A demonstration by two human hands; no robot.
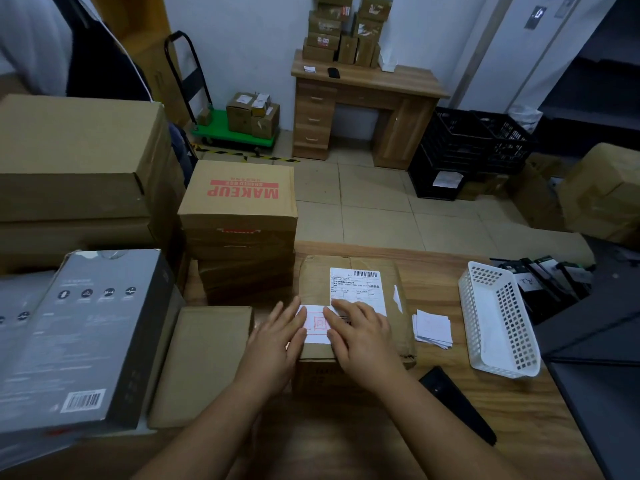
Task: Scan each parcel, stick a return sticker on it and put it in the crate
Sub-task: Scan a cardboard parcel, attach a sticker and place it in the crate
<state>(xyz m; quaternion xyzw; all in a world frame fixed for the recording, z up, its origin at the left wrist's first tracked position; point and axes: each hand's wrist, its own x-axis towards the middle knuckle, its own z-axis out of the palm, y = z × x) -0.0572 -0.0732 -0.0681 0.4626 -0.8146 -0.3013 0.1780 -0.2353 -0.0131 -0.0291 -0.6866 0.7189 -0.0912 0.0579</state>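
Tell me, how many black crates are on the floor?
2. One crate stands right of the desk, a white paper on its front. The other crate is beside it, further right. They may be stacks of nested crates, and boxes could hide more.

Dim, even indoor light with soft, faint shadows. Wide-angle bending curves the edges. Corners look blurred; the centre stays fairly sharp.
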